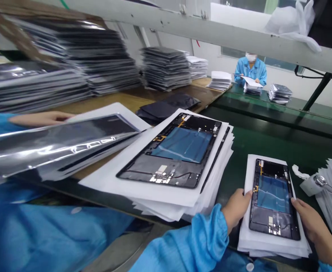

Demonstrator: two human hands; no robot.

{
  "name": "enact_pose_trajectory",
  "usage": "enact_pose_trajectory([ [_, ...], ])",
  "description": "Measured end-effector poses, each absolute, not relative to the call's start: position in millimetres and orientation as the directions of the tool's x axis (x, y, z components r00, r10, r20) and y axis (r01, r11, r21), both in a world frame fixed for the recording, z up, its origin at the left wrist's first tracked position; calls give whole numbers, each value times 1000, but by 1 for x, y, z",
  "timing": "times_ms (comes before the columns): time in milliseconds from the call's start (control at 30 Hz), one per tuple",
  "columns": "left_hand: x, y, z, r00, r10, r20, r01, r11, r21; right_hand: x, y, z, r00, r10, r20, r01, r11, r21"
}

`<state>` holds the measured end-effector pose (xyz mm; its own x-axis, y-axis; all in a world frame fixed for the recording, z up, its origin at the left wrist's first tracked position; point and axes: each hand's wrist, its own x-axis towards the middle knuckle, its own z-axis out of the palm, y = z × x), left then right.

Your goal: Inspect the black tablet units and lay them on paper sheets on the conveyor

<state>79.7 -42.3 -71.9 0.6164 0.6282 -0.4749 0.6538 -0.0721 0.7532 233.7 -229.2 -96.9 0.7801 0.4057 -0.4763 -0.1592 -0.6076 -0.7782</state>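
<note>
In the head view, the left hand (236,207) and right hand (310,221) reach forward, partly curled, gripping opposite edges of the tablet shell (273,194) lying on stacked white sheets (248,243); its white patches (274,228) are too small to read.

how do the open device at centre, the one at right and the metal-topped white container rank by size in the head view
1. Open device at centre
2. Open device at right
3. White container
Camera nearness may explain the devices' difference; true sizes unsure.
</note>
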Motion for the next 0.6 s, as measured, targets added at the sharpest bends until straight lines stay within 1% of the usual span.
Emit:
enact_pose_trajectory([
  [100, 81, -39, -68, 632, 632, -448, 689, -192, 699, 236, -227, -93, 765, 424, -485, -131, -635, -762],
  [233, 86, -40, -52, 671, 652, -353, 684, -361, 634, 237, -224, -89, 841, 364, -400, -18, -720, -694],
  [300, 87, -40, -40, 695, 651, -304, 672, -439, 597, 235, -223, -89, 861, 359, -360, 34, -747, -664],
  [367, 88, -40, -29, 714, 652, -253, 669, -530, 521, 231, -222, -91, 870, 365, -331, 70, -757, -650],
  [433, 88, -38, -21, 726, 652, -219, 674, -611, 415, 226, -220, -94, 877, 364, -313, 86, -760, -644],
  [500, 88, -37, -16, 738, 642, -206, 668, -656, 351, 222, -219, -96, 882, 362, -303, 89, -758, -646],
  [567, 88, -37, -13, 767, 616, -179, 634, -687, 356, 219, -219, -97, 881, 367, -298, 91, -750, -655],
  [600, 89, -37, -11, 779, 605, -161, 614, -687, 389, 218, -219, -97, 879, 373, -297, 93, -744, -661],
])
